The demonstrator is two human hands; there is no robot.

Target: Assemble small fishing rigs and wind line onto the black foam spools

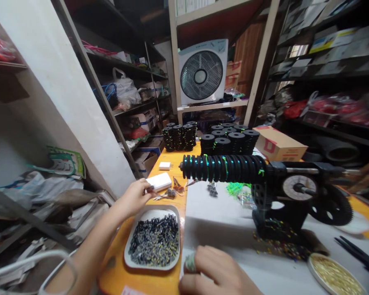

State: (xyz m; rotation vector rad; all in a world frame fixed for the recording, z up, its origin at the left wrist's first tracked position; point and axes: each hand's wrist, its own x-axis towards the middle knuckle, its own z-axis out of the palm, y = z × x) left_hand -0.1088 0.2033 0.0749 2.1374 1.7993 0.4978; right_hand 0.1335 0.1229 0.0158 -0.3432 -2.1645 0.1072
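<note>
My left hand (pixel 135 197) reaches to the near left end of a white block like a power bank (pixel 160 182). Its fingertips are pinched together at a small dark piece that I cannot make out. Just below that hand sits a white tray (pixel 126 256) filled with small black and grey cylindrical parts (pixel 155 239). My right hand (pixel 217 270), slightly blurred, is curled low over the white sheet. A greenish wrap (pixel 190 262) covers one of its fingertips, and whatever its fingers hold is hidden. Beyond it stands a hand-crank winding machine (pixel 295 188) carrying a row of black spools (pixel 224 168).
Stacks of black spools (pixel 180 137) stand at the back, beside a cardboard box (pixel 279 143). Tangled wires (pixel 176 188) and a white charger (pixel 165 166) lie on the orange table. At right are a dish of gold bits (pixel 335 274) and dark-handled pliers (pixel 356 254). A box fan (pixel 201 73) faces me.
</note>
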